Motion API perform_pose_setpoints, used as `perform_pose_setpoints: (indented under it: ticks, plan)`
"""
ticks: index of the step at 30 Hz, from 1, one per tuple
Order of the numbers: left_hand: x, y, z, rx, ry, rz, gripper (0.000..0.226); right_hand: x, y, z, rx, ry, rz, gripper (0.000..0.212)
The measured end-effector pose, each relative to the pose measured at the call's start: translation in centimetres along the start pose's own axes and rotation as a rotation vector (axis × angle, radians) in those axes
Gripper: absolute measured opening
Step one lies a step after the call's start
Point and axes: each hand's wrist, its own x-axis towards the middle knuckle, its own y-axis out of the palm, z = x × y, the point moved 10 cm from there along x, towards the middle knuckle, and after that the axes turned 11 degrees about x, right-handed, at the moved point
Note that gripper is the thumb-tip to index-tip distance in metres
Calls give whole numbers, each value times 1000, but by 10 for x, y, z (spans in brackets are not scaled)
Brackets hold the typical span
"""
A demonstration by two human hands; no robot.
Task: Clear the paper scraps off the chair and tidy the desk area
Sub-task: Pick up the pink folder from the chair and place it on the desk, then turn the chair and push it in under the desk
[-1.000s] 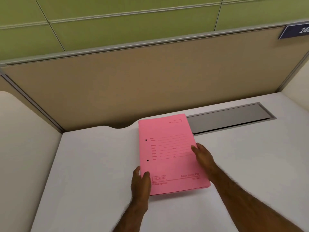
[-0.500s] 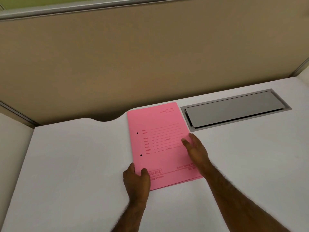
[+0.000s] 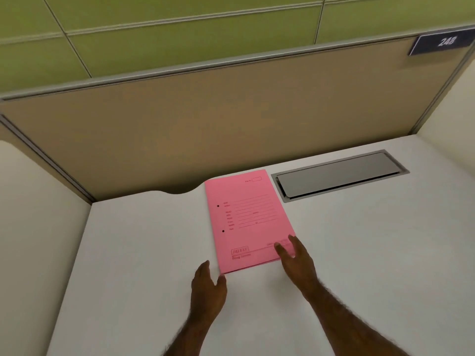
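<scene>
A pink paper file folder [image 3: 248, 219] lies flat on the white desk [image 3: 144, 253], its far edge near the partition. My left hand [image 3: 208, 286] rests on the desk just off the folder's near left corner, fingers apart, holding nothing. My right hand [image 3: 295, 258] hovers over the folder's near right corner, fingers spread, fingertips on or just above the pink cover. No chair or paper scraps are in view.
A grey metal cable hatch [image 3: 339, 176] is set into the desk right of the folder. A beige partition [image 3: 231, 119] closes the back, with white side panels [image 3: 38, 214] left and right. A blue plate reading 248 [image 3: 442, 42] hangs at the top right.
Both hands have drawn back toward me from the folder: the left has let go of its near left edge, the right has slid from its right side to the near right corner.
</scene>
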Motion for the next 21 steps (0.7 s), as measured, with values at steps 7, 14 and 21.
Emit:
perform_pose_setpoints:
  ticks: [7, 14, 21]
  plan:
    - [-93, -26, 15, 17, 141, -38, 55, -97, -12, 10, 28, -53, 2, 62]
    - [-188, -44, 25, 45, 295, -103, 53, -194, -30, 14, 37, -127, 3, 66]
    - [-283, -47, 69, 60, 351, -125, 53, -306, -50, -2, 54, -210, -9, 66]
